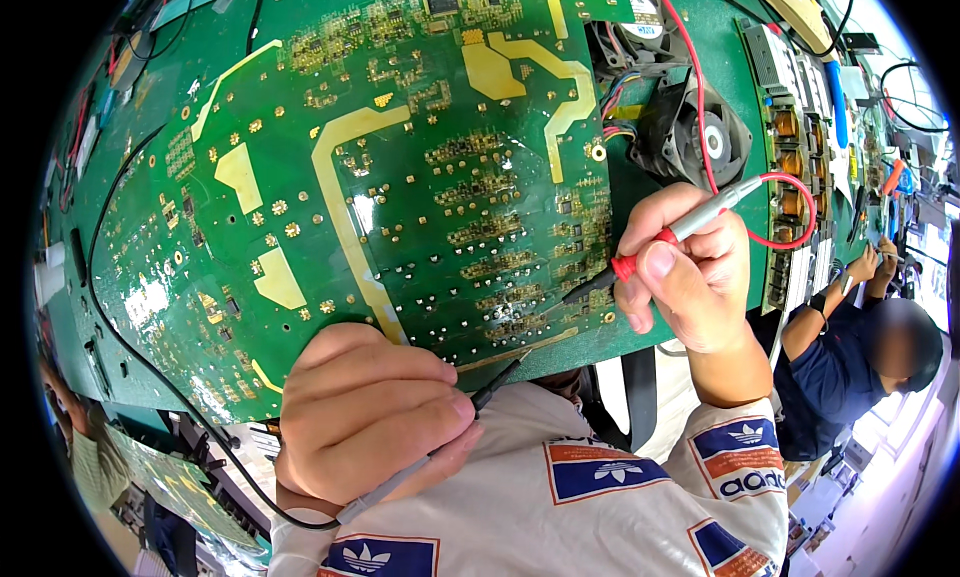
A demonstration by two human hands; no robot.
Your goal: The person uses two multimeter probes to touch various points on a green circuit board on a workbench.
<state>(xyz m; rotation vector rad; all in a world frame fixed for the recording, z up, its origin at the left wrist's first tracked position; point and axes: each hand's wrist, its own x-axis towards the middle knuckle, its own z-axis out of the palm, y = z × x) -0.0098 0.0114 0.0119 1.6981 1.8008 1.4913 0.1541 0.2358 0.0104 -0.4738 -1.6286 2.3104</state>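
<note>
Head view: at seven o'clock, my left hand (pixel 365 407) pinches a grey-black probe (pixel 492 387). At three, my right hand (pixel 695 282) pinches a red-grey probe (pixel 702 216).

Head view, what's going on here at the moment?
Two probes are being held over a large green circuit board. The left hand grasps the black-and-gray probe, its tip by the board's near edge. The right hand holds the red-and-gray probe, pointing down-left over the board. Whether either tip touches is unclear. A black fan sits right of the board.
</note>
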